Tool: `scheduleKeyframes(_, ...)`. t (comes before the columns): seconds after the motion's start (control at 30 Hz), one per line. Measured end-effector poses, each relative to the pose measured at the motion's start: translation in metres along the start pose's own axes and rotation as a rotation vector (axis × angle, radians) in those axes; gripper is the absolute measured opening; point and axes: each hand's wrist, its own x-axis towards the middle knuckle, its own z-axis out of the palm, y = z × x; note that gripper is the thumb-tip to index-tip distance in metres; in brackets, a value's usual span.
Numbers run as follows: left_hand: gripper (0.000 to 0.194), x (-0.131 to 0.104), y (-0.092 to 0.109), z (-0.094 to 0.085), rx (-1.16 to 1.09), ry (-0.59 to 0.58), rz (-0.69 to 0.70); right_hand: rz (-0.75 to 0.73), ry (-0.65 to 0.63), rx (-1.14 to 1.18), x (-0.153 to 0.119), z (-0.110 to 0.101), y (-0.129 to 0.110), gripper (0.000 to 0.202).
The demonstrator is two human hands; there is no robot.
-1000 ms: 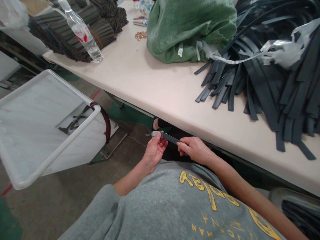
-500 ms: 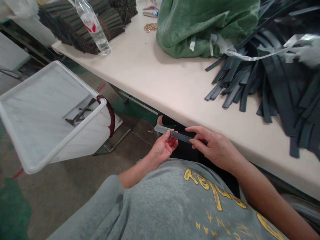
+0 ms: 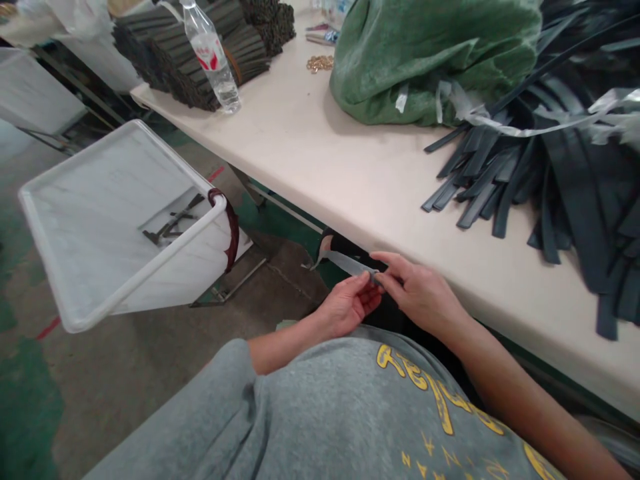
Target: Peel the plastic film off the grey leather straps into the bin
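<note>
A narrow strip [image 3: 346,263] is held low, beside the front edge of the table. Its pale, translucent length sticks out to the left, with a thin wispy tail at the end. My left hand [image 3: 351,305] pinches it between thumb and fingers. Right beside it, my right hand [image 3: 423,293] grips the same strip with thumb and fingers, index finger stretched out above. The fingers nearly meet and hide most of its dark part. Many dark flat strips [image 3: 505,177] lie in a loose pile on the table's right side.
The pale table [image 3: 300,157] runs along in front of me. On it are a green sack [image 3: 425,63], a water bottle [image 3: 213,60], bundled dark strips [image 3: 155,60] and gold-coloured small pieces [image 3: 320,63]. A white bin [image 3: 95,220] with a few dark strips inside stands on the left.
My left hand has slid right along the strip, up against my right hand. More of the translucent length now shows on the left, and the dark part between the hands is mostly covered.
</note>
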Motion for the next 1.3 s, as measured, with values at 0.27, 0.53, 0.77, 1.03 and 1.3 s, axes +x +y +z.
scheduleKeyframes(0.27,0.009,0.000,0.007,-0.003,-0.061,0.093,0.080,-0.009,0.028,0.029,-0.017,-0.022,0.011,0.038)
scheduleKeyframes(0.53,0.008,0.003,0.007,0.000,-0.021,0.070,0.144,-0.008,-0.017,0.063,-0.006,-0.002,0.007,0.042)
scheduleKeyframes(0.77,0.010,0.003,0.002,-0.001,0.017,0.047,0.012,0.004,0.033,-0.045,-0.020,-0.018,0.007,0.035)
scheduleKeyframes(1.03,0.010,0.006,0.009,-0.001,-0.003,0.124,0.071,-0.175,-0.079,0.041,-0.022,-0.013,0.006,0.035)
scheduleKeyframes(1.3,0.012,0.007,0.014,-0.001,-0.002,0.146,-0.017,-0.481,0.142,0.057,-0.085,-0.062,0.009,0.026)
